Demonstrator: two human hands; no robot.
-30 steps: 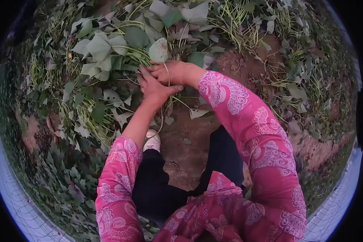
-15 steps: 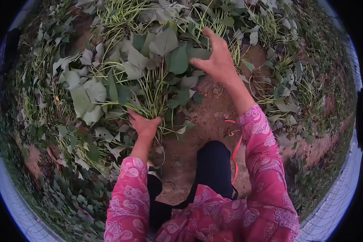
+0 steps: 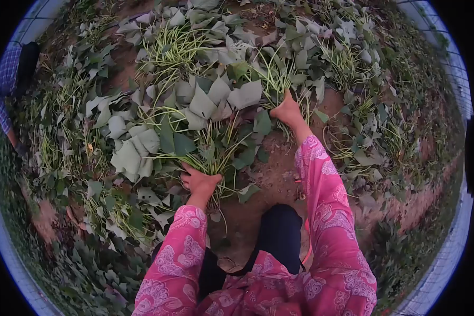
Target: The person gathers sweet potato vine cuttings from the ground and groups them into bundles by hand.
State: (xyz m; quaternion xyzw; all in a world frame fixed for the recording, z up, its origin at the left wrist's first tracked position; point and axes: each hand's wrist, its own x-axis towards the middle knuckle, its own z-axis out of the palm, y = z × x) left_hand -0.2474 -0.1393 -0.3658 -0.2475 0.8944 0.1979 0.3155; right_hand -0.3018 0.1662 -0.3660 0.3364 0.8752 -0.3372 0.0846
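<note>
My left hand (image 3: 201,185) is closed around the lower stems of a bunch of leafy vines (image 3: 211,152), which look like sweet potato vines. Broad grey-green leaves (image 3: 136,152) fan out above and to the left of it. Farther forward and to the right, my right hand (image 3: 289,111) grips the light green stems of a second bunch (image 3: 275,79). Its fingers are partly hidden among the stems and leaves. Both bunches lie over reddish-brown soil (image 3: 279,168).
More heaps of vines (image 3: 176,50) cover the ground ahead and at both sides. A red strap (image 3: 307,253) lies beside my right knee (image 3: 279,226). At the far left, another person in a checked shirt (image 3: 6,73) bends toward the plants.
My right hand, open in the air before, has come down and closed on the second bunch of stems. My left hand keeps its hold on the first. The other person shows more fully now.
</note>
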